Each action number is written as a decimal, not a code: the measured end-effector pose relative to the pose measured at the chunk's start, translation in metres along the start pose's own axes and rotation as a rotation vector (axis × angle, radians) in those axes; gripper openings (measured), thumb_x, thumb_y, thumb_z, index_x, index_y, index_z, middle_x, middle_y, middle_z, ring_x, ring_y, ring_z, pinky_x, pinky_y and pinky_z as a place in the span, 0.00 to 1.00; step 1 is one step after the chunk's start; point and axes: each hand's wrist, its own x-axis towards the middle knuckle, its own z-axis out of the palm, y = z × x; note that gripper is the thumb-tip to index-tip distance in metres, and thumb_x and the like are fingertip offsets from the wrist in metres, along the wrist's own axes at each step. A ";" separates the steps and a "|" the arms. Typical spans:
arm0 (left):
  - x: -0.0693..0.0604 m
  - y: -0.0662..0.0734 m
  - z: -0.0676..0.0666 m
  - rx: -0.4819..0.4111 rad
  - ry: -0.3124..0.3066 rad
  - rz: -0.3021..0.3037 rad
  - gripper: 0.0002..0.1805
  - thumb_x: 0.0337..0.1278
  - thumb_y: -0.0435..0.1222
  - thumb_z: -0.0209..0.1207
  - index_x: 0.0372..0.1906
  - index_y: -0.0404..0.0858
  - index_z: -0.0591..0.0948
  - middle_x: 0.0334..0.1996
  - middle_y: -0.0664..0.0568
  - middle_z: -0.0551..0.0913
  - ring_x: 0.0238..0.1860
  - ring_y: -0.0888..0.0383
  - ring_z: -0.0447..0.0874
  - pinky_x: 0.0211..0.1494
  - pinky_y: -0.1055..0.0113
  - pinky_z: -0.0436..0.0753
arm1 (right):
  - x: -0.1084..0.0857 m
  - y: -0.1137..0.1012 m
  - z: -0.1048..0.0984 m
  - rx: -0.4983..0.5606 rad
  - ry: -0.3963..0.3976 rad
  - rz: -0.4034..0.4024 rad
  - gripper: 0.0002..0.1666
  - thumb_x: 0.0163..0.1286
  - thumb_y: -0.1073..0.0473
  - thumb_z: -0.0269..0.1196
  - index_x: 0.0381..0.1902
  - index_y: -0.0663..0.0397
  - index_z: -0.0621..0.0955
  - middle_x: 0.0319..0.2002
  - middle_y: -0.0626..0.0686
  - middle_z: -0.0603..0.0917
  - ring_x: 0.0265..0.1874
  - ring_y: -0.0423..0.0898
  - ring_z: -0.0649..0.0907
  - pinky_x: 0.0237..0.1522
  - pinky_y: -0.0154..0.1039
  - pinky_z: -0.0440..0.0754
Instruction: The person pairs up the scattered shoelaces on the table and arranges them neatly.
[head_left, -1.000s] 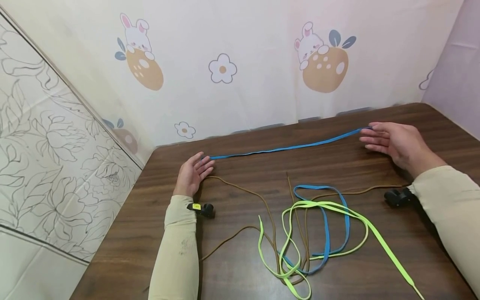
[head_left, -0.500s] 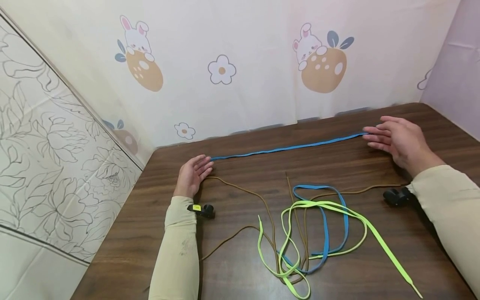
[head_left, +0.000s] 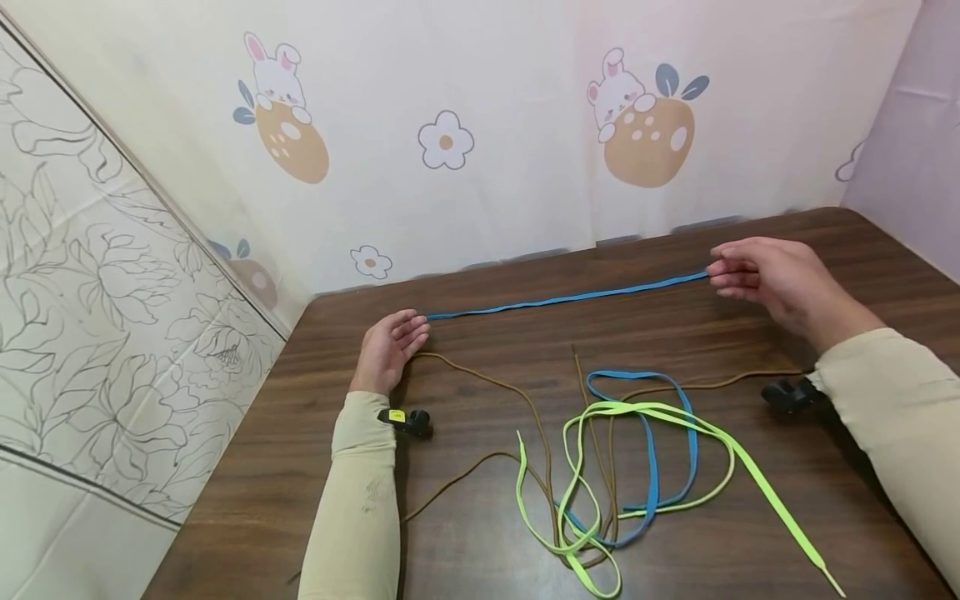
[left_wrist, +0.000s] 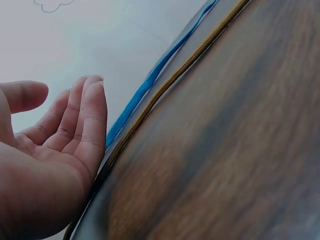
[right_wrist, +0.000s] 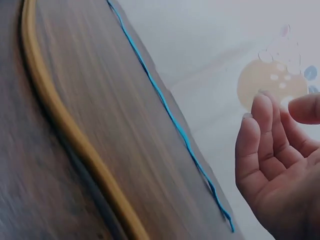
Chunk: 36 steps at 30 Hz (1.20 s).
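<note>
A blue lace (head_left: 567, 297) stretches nearly straight across the back of the table between the two hands. At its left end is the left hand (head_left: 387, 348), fingers relaxed and thumb apart; in the left wrist view the blue lace (left_wrist: 135, 102) passes behind the fingers of the left hand (left_wrist: 65, 145). The right hand (head_left: 780, 279) hovers by the other end, loosely bent. In the right wrist view the tip of the blue lace (right_wrist: 187, 142) lies free on the wood, beside the right hand (right_wrist: 280, 160), whose thumb and fingers are apart with nothing between them.
A loose tangle of a yellow-green lace (head_left: 780, 502), another blue lace (head_left: 652, 467) and brown cord (head_left: 480, 375) lies on the wooden table (head_left: 465, 575) between the forearms. Brown cord also runs near both wrists. A patterned curtain (head_left: 517, 167) hangs behind the table.
The right hand has moved slightly left and its fingers have come closer together. The right part of the back blue lace has dropped lower and lies straighter. The left hand has barely moved.
</note>
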 end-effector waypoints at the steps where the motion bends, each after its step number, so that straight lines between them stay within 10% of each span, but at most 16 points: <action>1: 0.000 0.000 0.001 0.004 -0.003 0.003 0.21 0.75 0.37 0.53 0.62 0.25 0.71 0.39 0.46 0.86 0.41 0.54 0.87 0.49 0.65 0.84 | 0.000 -0.001 0.003 -0.040 -0.010 -0.006 0.10 0.77 0.51 0.58 0.37 0.39 0.86 0.32 0.45 0.88 0.32 0.40 0.87 0.36 0.34 0.85; 13: -0.012 -0.007 0.026 0.165 -0.085 0.044 0.23 0.75 0.39 0.54 0.62 0.24 0.73 0.37 0.49 0.86 0.39 0.56 0.86 0.44 0.67 0.84 | -0.005 -0.007 0.035 -0.429 -0.176 -0.042 0.23 0.78 0.53 0.57 0.56 0.71 0.76 0.34 0.55 0.85 0.31 0.47 0.85 0.37 0.41 0.86; 28: -0.021 -0.012 0.060 0.291 -0.209 0.046 0.20 0.75 0.38 0.51 0.61 0.26 0.75 0.39 0.47 0.85 0.39 0.56 0.87 0.43 0.68 0.84 | -0.021 -0.010 0.080 -0.682 -0.586 -0.066 0.18 0.74 0.54 0.63 0.52 0.63 0.80 0.33 0.56 0.79 0.24 0.49 0.78 0.31 0.44 0.81; 36: -0.031 -0.012 0.082 0.376 -0.309 0.063 0.20 0.76 0.40 0.52 0.58 0.26 0.76 0.40 0.45 0.85 0.40 0.55 0.86 0.43 0.66 0.84 | -0.027 -0.009 0.098 -0.734 -0.668 -0.080 0.23 0.70 0.54 0.67 0.55 0.63 0.77 0.29 0.54 0.78 0.24 0.47 0.77 0.29 0.42 0.80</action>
